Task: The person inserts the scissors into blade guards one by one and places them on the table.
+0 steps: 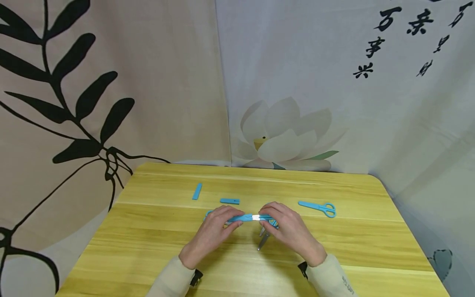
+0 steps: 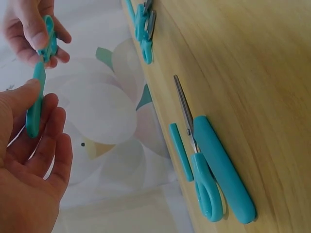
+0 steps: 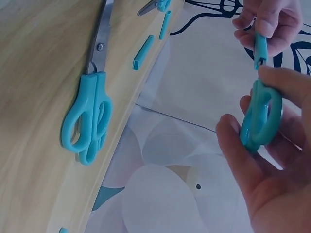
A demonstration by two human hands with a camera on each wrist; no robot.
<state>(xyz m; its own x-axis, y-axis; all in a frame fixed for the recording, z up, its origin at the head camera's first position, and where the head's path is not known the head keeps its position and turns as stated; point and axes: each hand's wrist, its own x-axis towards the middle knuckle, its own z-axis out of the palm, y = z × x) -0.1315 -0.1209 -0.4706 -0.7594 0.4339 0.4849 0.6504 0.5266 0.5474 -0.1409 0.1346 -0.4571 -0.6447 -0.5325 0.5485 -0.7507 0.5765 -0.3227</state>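
My left hand (image 1: 215, 227) pinches a blue blade cover (image 2: 36, 99) between thumb and fingers. My right hand (image 1: 288, 226) grips blue-handled scissors (image 3: 262, 114) by their handles. The two pieces are lined up end to end, and a short shiny stretch of blade (image 1: 256, 217) shows between them; the rest of the blade is hidden, apparently inside the cover. Below the right hand, another pair of scissors (image 3: 87, 104) lies uncovered on the table. A further uncovered pair (image 2: 206, 187) lies by the left hand, mostly hidden from the head view.
On the wooden table (image 1: 148, 247), two loose blue covers, one upright (image 1: 197, 191) and one crosswise (image 1: 229, 201), lie beyond the left hand. A covered pair of scissors (image 1: 317, 207) lies to the right. Behind the far edge hangs a printed curtain (image 1: 178, 82).
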